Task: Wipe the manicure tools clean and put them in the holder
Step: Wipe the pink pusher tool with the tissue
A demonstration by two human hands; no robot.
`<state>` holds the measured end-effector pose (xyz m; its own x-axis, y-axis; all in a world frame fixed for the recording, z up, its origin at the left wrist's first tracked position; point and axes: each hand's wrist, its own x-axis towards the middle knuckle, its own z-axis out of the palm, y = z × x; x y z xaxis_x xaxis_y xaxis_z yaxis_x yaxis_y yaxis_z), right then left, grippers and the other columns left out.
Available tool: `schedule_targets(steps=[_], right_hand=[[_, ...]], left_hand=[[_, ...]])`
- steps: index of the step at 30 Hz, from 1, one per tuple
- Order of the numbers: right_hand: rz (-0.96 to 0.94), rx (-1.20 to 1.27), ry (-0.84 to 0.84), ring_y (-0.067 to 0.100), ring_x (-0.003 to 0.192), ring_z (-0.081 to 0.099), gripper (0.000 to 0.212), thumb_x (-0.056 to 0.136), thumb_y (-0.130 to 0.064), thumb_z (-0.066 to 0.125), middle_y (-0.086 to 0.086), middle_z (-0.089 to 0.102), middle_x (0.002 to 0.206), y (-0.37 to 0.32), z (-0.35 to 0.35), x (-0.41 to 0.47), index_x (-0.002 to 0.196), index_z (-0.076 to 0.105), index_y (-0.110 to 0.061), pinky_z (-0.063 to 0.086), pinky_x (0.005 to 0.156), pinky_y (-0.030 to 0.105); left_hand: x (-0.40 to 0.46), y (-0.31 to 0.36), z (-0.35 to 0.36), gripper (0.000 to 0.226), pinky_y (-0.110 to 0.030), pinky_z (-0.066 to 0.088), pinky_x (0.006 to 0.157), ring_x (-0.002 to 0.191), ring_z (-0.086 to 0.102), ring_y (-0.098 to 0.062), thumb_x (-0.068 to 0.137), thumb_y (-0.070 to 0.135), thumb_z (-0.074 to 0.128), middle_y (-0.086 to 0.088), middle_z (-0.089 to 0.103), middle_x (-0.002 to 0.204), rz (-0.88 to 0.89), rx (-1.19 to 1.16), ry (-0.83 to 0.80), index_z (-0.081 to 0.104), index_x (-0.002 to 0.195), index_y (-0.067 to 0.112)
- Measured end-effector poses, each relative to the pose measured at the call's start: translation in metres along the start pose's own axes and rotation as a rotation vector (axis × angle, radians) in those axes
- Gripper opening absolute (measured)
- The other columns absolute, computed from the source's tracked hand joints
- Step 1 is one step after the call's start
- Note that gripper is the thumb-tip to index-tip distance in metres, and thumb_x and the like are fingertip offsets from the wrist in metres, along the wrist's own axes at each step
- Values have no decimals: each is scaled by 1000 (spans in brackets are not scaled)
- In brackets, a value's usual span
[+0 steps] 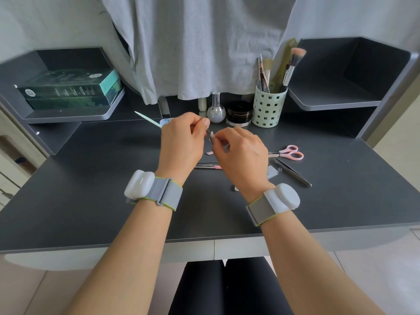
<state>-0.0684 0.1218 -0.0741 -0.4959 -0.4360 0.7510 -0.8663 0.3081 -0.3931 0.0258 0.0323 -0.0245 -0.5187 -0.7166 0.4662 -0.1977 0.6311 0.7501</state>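
Above the middle of the dark desk (95, 178), the left hand (181, 142) pinches a thin metal tool (208, 132) between thumb and curled fingers, its tip pointing down toward the right hand (243, 155). The right hand's fingertips pinch a small white wipe (212, 135) around the lower end of that tool, so the two hands meet at the tool, raised off the desk. A pale green stick (147, 119) juts out to the left from behind the left hand; whether that hand holds it cannot be told. Both wrists wear grey bands with white pods. Just below the hands on the desk lie a small pink piece (209, 152) and a few thin tools with pink ends (208, 166). To the right of the right hand, pink-handled scissors (289, 152) lie flat, and just nearer the desk's front edge sit dark tweezers (293, 172), with a small clear packet (272, 171) beside them. At the back right stands the pale green perforated holder (269, 108), upright and filled with makeup brushes (291, 67). Left of it sit a black round jar (239, 112), a pearly round bottle (216, 111) and a slim tube (201, 106). On the left shelf rest stacked green boxes (70, 89), and a grey cloth (193, 46) hangs behind.
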Motion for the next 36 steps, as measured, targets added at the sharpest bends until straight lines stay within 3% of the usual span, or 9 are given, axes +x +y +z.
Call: schedule_targets(steps=[26,36], right_hand=[[11,-54,-117,20,64,57,23,93,-34,60,-7,62,68,16,0,-11,77,69,-21,48,67,38],[-15,45,9,15,68,58,18,95,-36,63,-12,67,72,2,-15,-9,83,69,-22,44,71,33]], left_hand=[[9,1,-7,23,-47,59,65,56,60,-9,97,28,60,6,70,71,-62,-55,60,72,86,12],[9,-2,-3,23,-47,59,66,58,60,-9,95,29,63,6,72,72,-57,-75,86,73,83,13]])
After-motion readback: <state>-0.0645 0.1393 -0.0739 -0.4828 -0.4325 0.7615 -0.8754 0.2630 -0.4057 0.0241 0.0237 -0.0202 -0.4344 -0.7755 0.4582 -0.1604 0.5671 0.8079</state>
